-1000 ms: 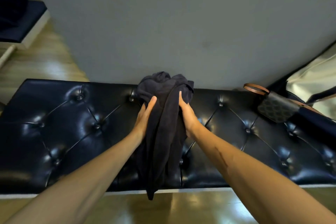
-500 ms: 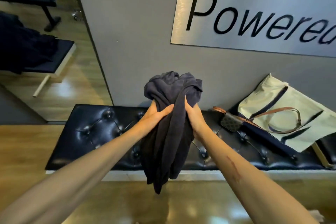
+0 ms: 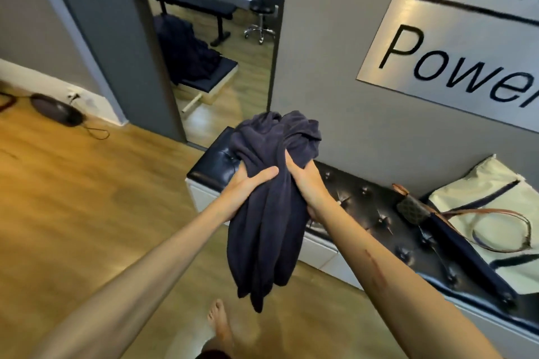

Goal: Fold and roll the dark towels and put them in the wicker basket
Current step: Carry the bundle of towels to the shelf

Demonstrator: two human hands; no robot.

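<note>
both hands, left hand and right hand, grip the bunched dark towels at frame centre, fingers curled into the cloth. since half a second ago the bundle has come off the tufted bench, which now lies right of it, over wooden floor.

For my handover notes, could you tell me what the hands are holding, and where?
Both the left hand and right hand grip the bunched dark towels near the upper end.

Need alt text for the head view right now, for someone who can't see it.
Both hands, left and right, grip a bunched dark towel held up in front of a tufted black bench; no wicker basket is in view.
</note>
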